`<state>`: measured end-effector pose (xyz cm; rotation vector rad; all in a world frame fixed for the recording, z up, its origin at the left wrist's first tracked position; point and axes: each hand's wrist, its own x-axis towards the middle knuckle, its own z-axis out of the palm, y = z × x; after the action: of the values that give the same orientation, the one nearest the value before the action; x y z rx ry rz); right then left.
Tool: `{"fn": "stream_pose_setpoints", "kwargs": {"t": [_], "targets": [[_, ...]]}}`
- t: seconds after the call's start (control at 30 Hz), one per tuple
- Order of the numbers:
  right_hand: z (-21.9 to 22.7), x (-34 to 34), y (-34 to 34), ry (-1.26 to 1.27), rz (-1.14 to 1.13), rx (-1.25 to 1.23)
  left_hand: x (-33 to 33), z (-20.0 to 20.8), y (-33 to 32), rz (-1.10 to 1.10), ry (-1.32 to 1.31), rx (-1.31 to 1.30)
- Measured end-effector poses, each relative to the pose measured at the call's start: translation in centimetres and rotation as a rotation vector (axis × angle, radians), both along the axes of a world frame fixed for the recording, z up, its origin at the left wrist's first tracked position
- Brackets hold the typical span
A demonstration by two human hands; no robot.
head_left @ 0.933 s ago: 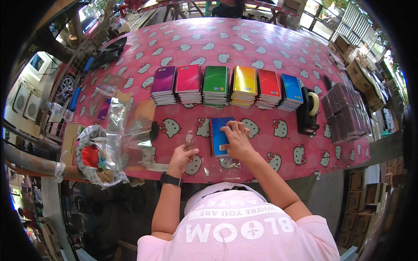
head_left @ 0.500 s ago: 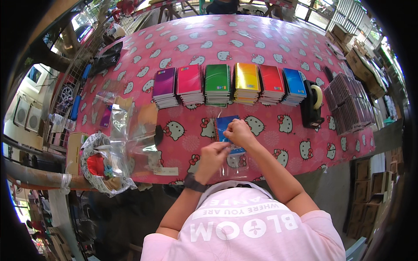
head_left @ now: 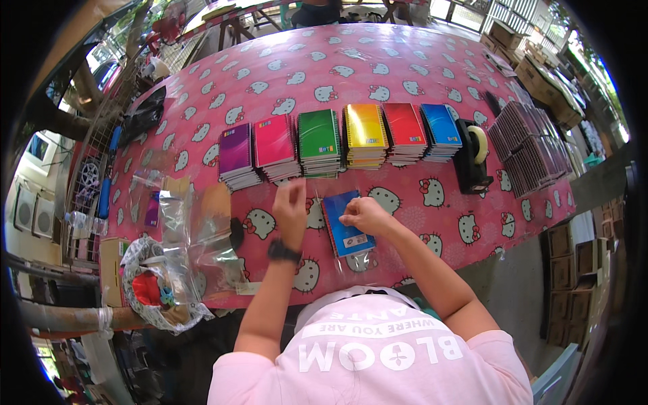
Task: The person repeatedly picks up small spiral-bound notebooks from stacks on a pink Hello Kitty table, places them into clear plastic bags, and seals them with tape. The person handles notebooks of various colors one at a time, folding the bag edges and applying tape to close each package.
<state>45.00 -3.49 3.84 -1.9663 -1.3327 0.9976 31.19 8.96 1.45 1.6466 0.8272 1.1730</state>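
Observation:
A blue spiral notebook with a small white label near its lower edge lies on the table before me, on or in clear plastic. My right hand is at the notebook's right side, fingers curled and fingertips pressed together over the cover. Whatever is between them is too small to make out. Raised to the left of the notebook, my left hand is near the front of the pink stack. Motion smears its fingertips.
Beyond my hands runs a row of notebook stacks: purple, pink, green, yellow, red and blue. A black tape dispenser and plastic-wrapped bundles stand right. Clear plastic sheets and a cloth-lined basket are left.
My left hand has left the notebook, moving up and to the left. My right hand stays at the notebook, whose cover and label now show more fully. The whole view has shifted slightly.

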Motion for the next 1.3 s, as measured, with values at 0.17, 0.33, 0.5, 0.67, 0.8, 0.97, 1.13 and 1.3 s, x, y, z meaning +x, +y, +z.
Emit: {"fn": "stream_pose_setpoints", "kwargs": {"t": [0.17,0.33,0.5,0.67,0.8,0.97,1.13,1.3], "targets": [[0.8,0.2,0.4,0.076,0.02,0.016,-5.1,-2.8,-6.8,-0.195,0.286,0.296],[-0.3,2.2,-1.1,-0.094,0.377,0.2,-5.2,-3.2,-6.2,-0.315,0.412,0.338],[0.2,1.5,-2.7,-0.445,0.343,0.173,-4.7,-5.0,-5.4,-0.385,0.349,0.237],[-1.6,3.1,-2.7,-0.48,0.367,0.096,-4.3,-5.4,-5.7,-0.462,0.47,0.258],[-2.8,2.6,-3.0,-0.422,0.322,0.122,-3.3,-3.8,-5.6,-0.558,0.646,0.366],[-2.2,2.1,-2.6,-0.407,0.291,0.127,-3.0,-4.1,-5.6,-0.514,0.705,0.399],[-2.3,2.2,-2.8,-0.27,0.221,0.178,-1.2,-1.6,-5.4,-0.5,0.857,0.328],[-2.5,1.3,-4.4,-0.483,0.289,0.527,-0.1,-1.1,-5.7,-0.438,0.889,0.352]]}}
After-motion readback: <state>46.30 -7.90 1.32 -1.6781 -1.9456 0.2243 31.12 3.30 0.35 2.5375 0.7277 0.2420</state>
